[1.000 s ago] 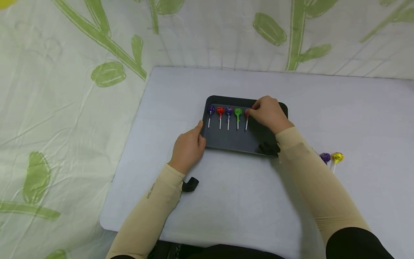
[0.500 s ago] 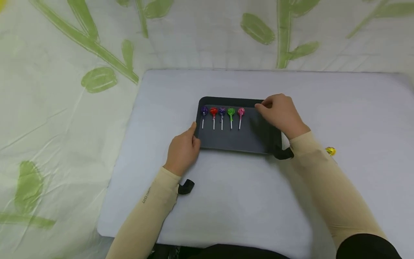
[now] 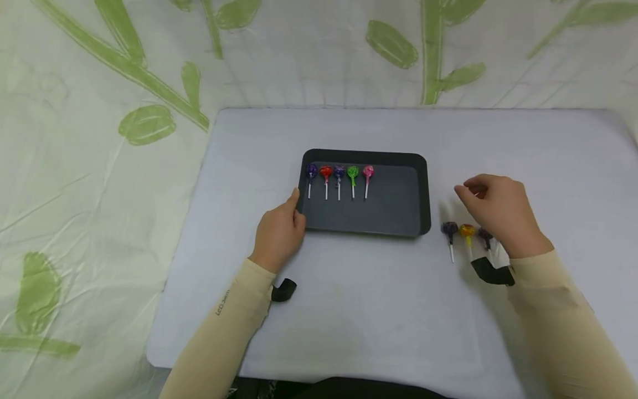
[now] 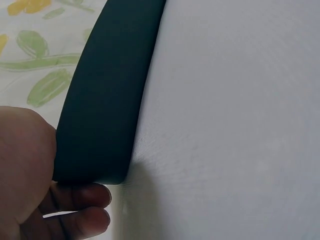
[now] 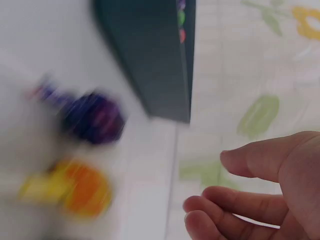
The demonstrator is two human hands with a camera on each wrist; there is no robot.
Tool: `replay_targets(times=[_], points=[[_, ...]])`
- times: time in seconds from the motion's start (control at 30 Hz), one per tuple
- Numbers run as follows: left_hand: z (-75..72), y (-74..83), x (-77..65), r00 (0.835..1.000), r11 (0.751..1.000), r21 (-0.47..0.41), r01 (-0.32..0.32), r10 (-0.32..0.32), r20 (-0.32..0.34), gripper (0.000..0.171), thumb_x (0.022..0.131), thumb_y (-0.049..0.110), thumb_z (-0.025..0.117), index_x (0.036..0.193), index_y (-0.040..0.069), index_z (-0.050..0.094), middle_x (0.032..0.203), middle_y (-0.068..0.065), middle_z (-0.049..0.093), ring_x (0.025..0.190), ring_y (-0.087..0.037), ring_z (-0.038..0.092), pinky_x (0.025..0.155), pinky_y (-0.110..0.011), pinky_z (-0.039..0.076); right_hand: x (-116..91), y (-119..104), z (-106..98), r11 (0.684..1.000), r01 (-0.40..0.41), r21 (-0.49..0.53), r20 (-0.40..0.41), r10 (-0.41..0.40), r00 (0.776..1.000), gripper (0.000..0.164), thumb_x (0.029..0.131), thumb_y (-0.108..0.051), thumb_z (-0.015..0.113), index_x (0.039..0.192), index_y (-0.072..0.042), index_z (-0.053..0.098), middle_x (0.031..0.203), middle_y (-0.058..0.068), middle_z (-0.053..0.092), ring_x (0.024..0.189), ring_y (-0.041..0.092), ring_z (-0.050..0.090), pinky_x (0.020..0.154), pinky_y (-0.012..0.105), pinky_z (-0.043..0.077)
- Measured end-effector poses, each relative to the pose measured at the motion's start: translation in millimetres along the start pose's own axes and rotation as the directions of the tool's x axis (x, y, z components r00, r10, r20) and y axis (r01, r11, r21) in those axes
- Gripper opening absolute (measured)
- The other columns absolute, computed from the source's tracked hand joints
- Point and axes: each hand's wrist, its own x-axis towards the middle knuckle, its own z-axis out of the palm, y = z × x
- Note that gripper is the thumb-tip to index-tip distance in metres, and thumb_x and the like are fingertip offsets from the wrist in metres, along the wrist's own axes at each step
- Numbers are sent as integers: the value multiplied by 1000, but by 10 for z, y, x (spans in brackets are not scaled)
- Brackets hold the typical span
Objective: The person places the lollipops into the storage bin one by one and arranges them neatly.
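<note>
A dark grey tray (image 3: 391, 213) lies on the table. Lollipops stand in a row across its upper left part: a dark purple (image 3: 312, 170), a red (image 3: 326, 172), a purple (image 3: 339, 172), a green (image 3: 353, 172) and a pink one (image 3: 368, 172), sticks towards me. My left hand (image 3: 280, 235) grips the tray's left edge, thumb at the rim, with fingers (image 4: 90, 220) beneath. To the right of the tray my right hand (image 3: 498, 208) hovers holding nothing, thumb and fingertips apart. Below it lie a dark purple lollipop (image 3: 450, 228), a yellow-orange lollipop (image 3: 467, 230) and a dark lollipop (image 3: 485, 235) partly hidden.
The white table (image 3: 369, 310) reaches back to a cloth (image 3: 319, 61) with green leaf patterns. A black strap piece (image 3: 490, 271) sticks out at my right wrist, another strap piece (image 3: 284, 290) at my left.
My right hand has let go of the pink lollipop in the tray and moved right, over the loose lollipops. My left hand keeps its grip on the tray; the view has shifted slightly.
</note>
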Motion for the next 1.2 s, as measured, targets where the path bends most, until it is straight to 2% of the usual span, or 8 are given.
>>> replay_targets(times=[0.17, 0.47, 0.7, 0.97, 1.2], points=[[-1, -17, -1, 1000, 1000, 9, 6, -6, -5, 55, 95, 5, 55, 150, -3, 54, 58, -3, 47, 51, -14, 30, 47, -34, 29, -197, 302, -37, 998, -41, -40, -8, 40, 999, 49, 104, -37, 58, 125, 6, 70, 111, 30, 71, 98, 41, 65, 71, 41, 48], [-17, -36, 6, 1000, 999, 34, -16, 16, -12, 55, 94, 5, 55, 148, -3, 56, 52, -2, 45, 50, -13, 25, 46, -33, 25, -417, 643, -30, 991, -118, -66, -20, 117, 993, 51, 103, -34, 58, 129, 10, 64, 117, 33, 62, 105, 47, 59, 78, 55, 47], [-7, -32, 14, 1000, 999, 36, -14, 14, -6, 54, 94, 5, 54, 148, -4, 57, 52, -3, 46, 50, -13, 25, 46, -33, 25, -461, 733, -75, 986, -127, -111, 1, 128, 992, 53, 102, -37, 60, 129, 9, 64, 114, 33, 66, 101, 46, 60, 73, 48, 46], [-12, -30, 5, 1000, 999, 54, -1, 2, -7, 55, 94, 6, 54, 148, -2, 57, 52, -3, 47, 49, -15, 27, 46, -35, 25, -479, 746, -81, 986, -129, -103, 50, 135, 990, 56, 104, -42, 58, 132, 7, 63, 116, 32, 68, 101, 44, 64, 69, 42, 47], [-18, -14, 20, 1000, 998, 64, -16, 16, -10, 54, 94, 6, 55, 148, -2, 58, 53, -6, 50, 50, -16, 28, 46, -36, 27, -520, 765, -170, 979, -183, -89, 44, 187, 981, 63, 104, -45, 56, 137, 8, 58, 120, 35, 66, 103, 48, 63, 67, 41, 47]])
